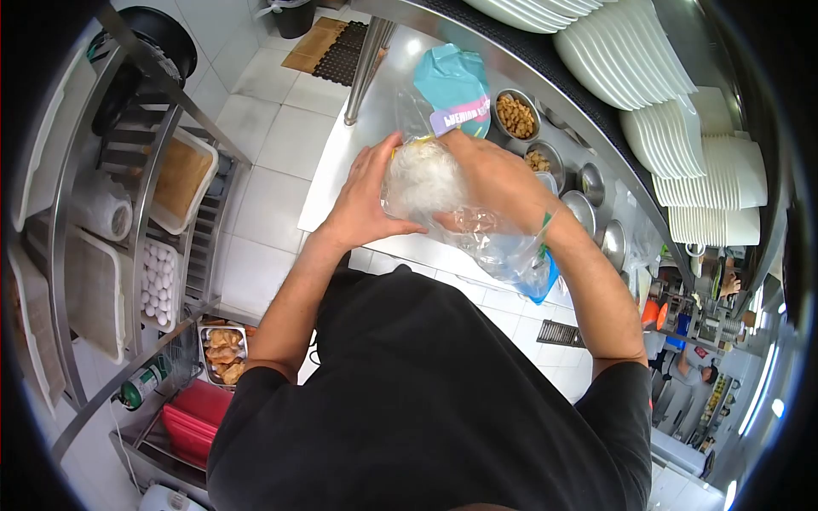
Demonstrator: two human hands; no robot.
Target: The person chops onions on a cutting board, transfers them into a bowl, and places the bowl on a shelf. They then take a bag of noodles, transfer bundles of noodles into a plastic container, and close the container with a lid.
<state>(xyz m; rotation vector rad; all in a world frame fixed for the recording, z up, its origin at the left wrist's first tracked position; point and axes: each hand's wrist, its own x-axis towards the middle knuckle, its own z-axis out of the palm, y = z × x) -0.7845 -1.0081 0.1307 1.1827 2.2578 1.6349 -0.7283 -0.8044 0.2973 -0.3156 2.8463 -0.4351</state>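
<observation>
A clear plastic bag (426, 183) with a white, stringy mass inside is between my two hands over the white worktop. My left hand (362, 200) cups the bag's left side, with the thumb along its near edge. Around the right side curls my right hand (494, 179), its fingertips partly hidden by plastic. The loose end of the bag (503, 247) trails toward my right forearm, near something blue. Just beyond my hands lies a teal packet (452, 81) with a purple label.
Metal bowls of brown pieces (515, 117) stand right of the packet, with other metal bowls (579, 209) nearer. Stacked white plates (622, 51) fill the shelf above. At left, a rack (145, 230) holds trays and eggs (158, 281). Another person (686, 370) is far right.
</observation>
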